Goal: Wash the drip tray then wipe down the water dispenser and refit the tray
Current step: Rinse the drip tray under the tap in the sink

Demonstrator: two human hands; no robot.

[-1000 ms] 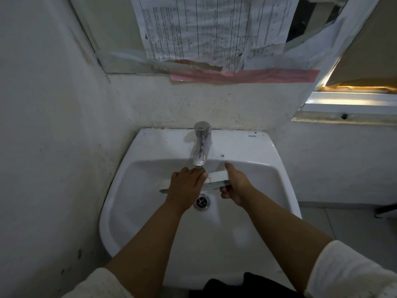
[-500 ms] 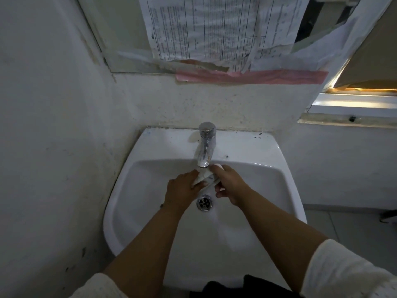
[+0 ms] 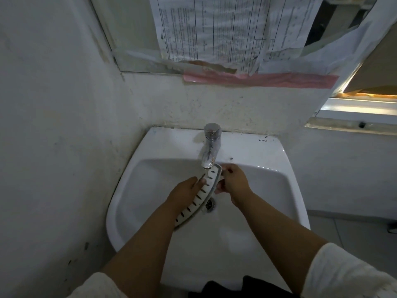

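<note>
Over the sink [image 3: 297, 191], the tray [image 3: 204, 194] is held tilted, slotted face up, lower end near the left forearm, upper end beneath the tap [image 3: 210, 147]. The left hand [image 3: 186, 191] rests extended fingers on the slotted face. The right hand [image 3: 234, 184] grips the upper end.

Dim, murky view, daylight glow from window [image 3: 352, 108] upper right, wide-angle bending edges

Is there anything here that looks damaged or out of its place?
The printed sheets above the sink are crumpled and torn along their lower edges, with a ragged pink strip beneath. The drip tray, gripped by the right hand with the left hand on it under the tap, looks intact.
</note>
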